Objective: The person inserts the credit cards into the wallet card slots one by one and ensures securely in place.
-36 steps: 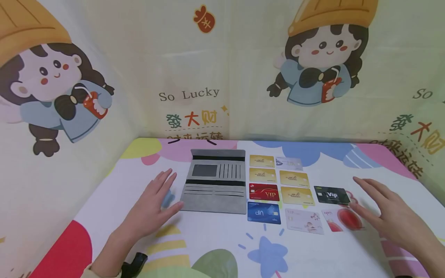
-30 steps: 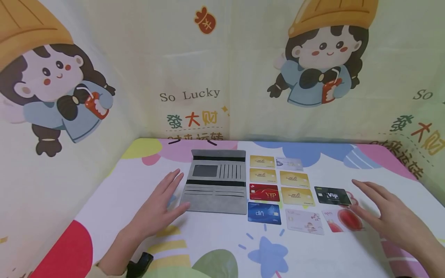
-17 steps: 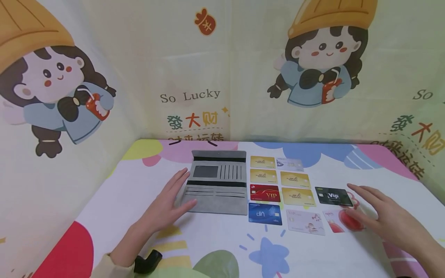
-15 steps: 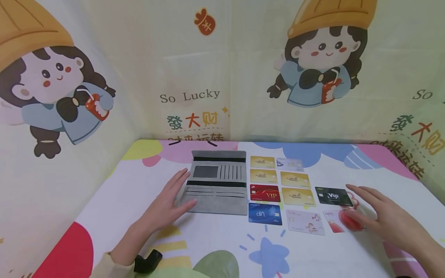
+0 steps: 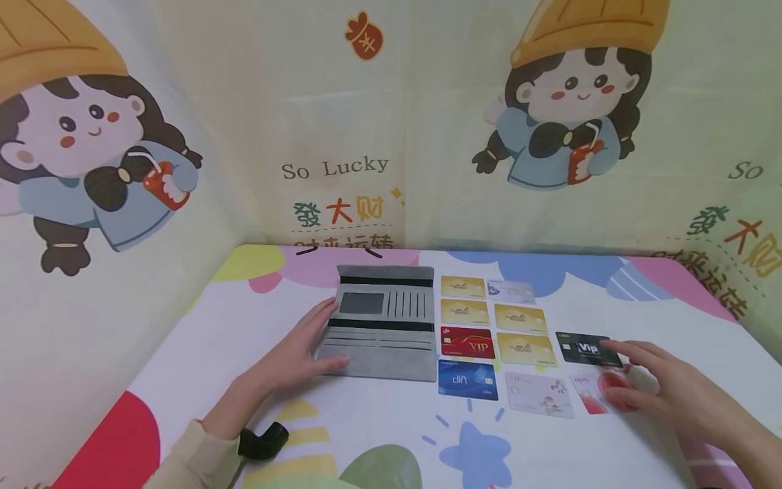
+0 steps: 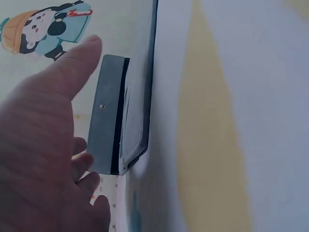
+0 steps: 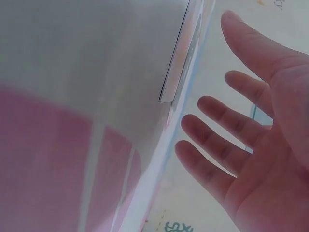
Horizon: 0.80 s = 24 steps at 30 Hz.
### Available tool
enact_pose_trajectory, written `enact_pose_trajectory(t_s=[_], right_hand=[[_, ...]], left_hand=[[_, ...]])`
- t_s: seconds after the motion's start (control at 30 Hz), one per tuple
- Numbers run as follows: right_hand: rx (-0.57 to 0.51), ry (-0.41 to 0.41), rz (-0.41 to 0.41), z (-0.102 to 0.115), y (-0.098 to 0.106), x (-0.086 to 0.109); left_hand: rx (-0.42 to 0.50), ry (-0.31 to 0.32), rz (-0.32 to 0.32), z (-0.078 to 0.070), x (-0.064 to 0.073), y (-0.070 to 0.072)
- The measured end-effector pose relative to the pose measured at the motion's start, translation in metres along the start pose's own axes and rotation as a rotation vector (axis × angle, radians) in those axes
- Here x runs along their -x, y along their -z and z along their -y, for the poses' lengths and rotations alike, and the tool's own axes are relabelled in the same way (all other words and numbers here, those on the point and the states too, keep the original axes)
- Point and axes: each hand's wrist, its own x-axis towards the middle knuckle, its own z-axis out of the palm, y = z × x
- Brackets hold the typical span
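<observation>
A grey wallet (image 5: 391, 360) lies unfolded on the table, its card slots facing up. My left hand (image 5: 293, 356) is at its left edge, thumb over the lower left corner and fingers extended along the side. In the left wrist view the thumb stands beside the wallet's flap (image 6: 105, 116). My right hand (image 5: 672, 387) hovers at the right with relaxed fingers and nothing in its grasp. Its index fingertip overlaps the black VIP card (image 5: 580, 348) in the head view, and its thumb overlaps the pink-and-red card (image 5: 589, 395). The right wrist view shows those fingers spread.
Between wallet and right hand lie several gold cards (image 5: 520, 318), a silver card (image 5: 510, 292), a red VIP card (image 5: 468, 342), a blue VIP card (image 5: 468, 380) and a pale pink card (image 5: 540, 395). A patterned cloth covers the table (image 5: 379, 421); a printed curtain (image 5: 440, 170) hangs behind.
My left hand has moved right, from beside the wallet onto its left edge. My right hand has come left and lower, its fingertips now over the black card. Wallet and cards keep their places.
</observation>
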Motion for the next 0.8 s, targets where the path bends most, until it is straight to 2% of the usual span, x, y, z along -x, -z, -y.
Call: enact_pose_trajectory(t_s=[0.27, 0.6, 0.8], right_hand=[[0.01, 0.013, 0.05, -0.003, -0.004, -0.003], [-0.003, 0.027, 0.097, -0.008, -0.007, -0.002], [0.006, -0.035, 0.15, -0.007, -0.004, -0.004]], left_hand=[[0.065, 0.02, 0.016, 0.015, -0.003, -0.004], [0.108, 0.059, 0.054, 0.019, 0.0, -0.004], [0.086, 0.061, 0.065, 0.02, -0.003, -0.003]])
